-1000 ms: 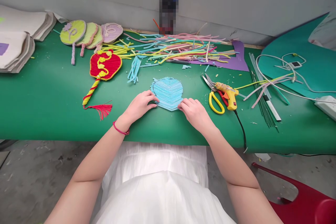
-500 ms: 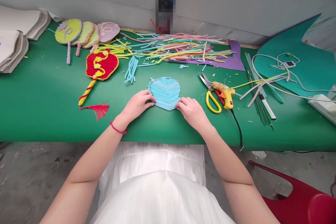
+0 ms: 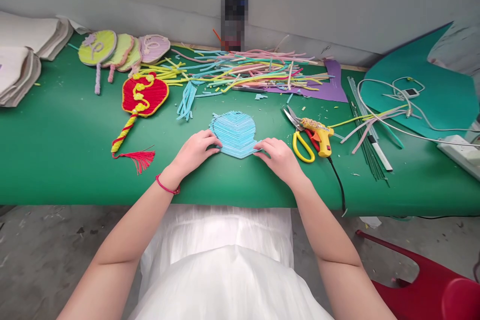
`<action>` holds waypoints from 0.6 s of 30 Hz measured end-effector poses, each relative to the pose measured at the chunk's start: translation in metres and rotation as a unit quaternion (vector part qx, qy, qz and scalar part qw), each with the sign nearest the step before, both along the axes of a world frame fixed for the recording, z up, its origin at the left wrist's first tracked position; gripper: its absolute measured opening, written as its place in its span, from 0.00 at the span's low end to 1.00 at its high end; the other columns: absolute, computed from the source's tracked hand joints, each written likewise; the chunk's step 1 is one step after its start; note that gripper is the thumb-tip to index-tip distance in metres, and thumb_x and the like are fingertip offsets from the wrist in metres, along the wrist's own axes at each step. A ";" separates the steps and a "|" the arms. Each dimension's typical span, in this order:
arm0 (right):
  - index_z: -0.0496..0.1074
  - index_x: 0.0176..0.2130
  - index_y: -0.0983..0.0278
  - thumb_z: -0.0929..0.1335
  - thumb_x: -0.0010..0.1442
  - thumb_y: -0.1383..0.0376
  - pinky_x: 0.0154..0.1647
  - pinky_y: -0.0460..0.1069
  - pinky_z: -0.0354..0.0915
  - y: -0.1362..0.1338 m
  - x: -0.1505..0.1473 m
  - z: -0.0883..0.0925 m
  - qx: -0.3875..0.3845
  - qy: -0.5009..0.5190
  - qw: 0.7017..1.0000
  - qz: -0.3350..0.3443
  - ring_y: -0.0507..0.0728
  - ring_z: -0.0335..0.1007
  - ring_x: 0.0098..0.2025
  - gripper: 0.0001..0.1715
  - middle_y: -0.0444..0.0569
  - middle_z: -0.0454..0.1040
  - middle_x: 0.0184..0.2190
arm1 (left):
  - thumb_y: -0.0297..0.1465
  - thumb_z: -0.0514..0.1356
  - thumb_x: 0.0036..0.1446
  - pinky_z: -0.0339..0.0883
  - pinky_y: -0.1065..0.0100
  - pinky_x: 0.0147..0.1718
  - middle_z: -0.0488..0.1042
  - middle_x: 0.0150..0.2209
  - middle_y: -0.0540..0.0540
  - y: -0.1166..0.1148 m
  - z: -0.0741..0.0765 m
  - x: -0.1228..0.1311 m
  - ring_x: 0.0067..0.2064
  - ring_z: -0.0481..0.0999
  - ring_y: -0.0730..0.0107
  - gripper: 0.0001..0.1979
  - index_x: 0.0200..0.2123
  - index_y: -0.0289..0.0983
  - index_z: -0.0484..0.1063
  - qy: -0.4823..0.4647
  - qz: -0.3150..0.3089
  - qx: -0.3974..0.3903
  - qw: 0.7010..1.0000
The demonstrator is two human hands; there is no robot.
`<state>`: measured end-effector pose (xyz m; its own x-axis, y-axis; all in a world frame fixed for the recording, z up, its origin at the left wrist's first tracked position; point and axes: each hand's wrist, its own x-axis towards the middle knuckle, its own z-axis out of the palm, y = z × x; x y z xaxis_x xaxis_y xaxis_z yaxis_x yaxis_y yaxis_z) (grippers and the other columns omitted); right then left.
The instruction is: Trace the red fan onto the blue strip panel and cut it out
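A light-blue panel of pipe cleaners (image 3: 235,132), laid side by side in a V pattern, lies flat on the green tabletop (image 3: 75,175). Its upper edge is rounded and its lower edge comes to a blunt point. At its lower left edge, the thumb and fingers of my left hand (image 3: 197,150) are pinched. My right hand (image 3: 277,157) pinches the lower right corner, where strip ends stick out. Up and to the left of the panel is a bundle of loose blue pipe cleaners (image 3: 186,101).
Scissors with yellow handles (image 3: 303,146) and a yellow glue gun (image 3: 323,139) lie to the right. A red fan (image 3: 144,94) with a tassel is at left. Many coloured pipe cleaners (image 3: 247,70) pile along the back. A white cable (image 3: 431,127) crosses the right side.
My right hand has shifted slightly right, its thumb and fingers a little farther apart at the panel's corner. My left hand stays at the left edge. The view has tilted slightly.
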<state>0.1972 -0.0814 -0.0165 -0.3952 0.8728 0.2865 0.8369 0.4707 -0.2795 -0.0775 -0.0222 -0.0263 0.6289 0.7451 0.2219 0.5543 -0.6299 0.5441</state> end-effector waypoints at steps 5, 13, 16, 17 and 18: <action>0.72 0.39 0.60 0.64 0.65 0.61 0.41 0.52 0.64 0.010 0.024 0.006 -0.026 0.082 0.996 0.011 0.58 0.68 0.41 0.08 0.50 0.73 0.38 | 0.31 0.55 0.61 0.64 0.61 0.40 0.71 0.40 0.44 -0.009 0.011 0.008 0.41 0.70 0.62 0.08 0.41 0.41 0.73 0.014 0.010 0.045 0.999; 0.73 0.35 0.61 0.64 0.64 0.58 0.31 0.49 0.62 0.021 0.027 0.016 -0.041 0.183 0.982 -0.017 0.55 0.67 0.35 0.12 0.49 0.73 0.35 | 0.29 0.54 0.63 0.62 0.64 0.36 0.72 0.37 0.45 -0.016 0.025 0.044 0.39 0.72 0.64 0.08 0.38 0.39 0.74 0.026 -0.024 0.100 0.994; 0.73 0.35 0.61 0.65 0.64 0.59 0.29 0.49 0.60 0.020 0.019 0.021 -0.046 0.211 0.976 0.009 0.54 0.67 0.34 0.11 0.49 0.73 0.34 | 0.28 0.56 0.62 0.62 0.65 0.36 0.72 0.36 0.45 -0.011 0.029 0.058 0.38 0.72 0.65 0.07 0.38 0.38 0.74 0.015 -0.014 0.085 0.996; 0.73 0.35 0.61 0.65 0.64 0.60 0.30 0.49 0.60 0.019 0.016 0.022 -0.048 0.218 0.975 0.016 0.54 0.66 0.34 0.10 0.49 0.73 0.33 | 0.28 0.57 0.61 0.62 0.65 0.36 0.72 0.36 0.45 -0.009 0.029 0.063 0.38 0.72 0.65 0.07 0.39 0.38 0.75 0.012 -0.012 0.074 0.997; 0.73 0.35 0.61 0.65 0.64 0.60 0.30 0.49 0.60 0.018 0.014 0.024 -0.049 0.223 0.973 0.021 0.54 0.66 0.34 0.10 0.49 0.72 0.33 | 0.29 0.58 0.61 0.63 0.65 0.36 0.72 0.36 0.45 -0.008 0.029 0.067 0.38 0.72 0.65 0.07 0.39 0.37 0.75 0.010 -0.013 0.060 0.998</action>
<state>0.2111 -0.0634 0.0070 -0.2861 0.8908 0.3530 0.6030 0.4537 -0.6562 -0.0105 -0.0299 0.0028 0.6527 0.6973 0.2962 0.5473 -0.7044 0.4521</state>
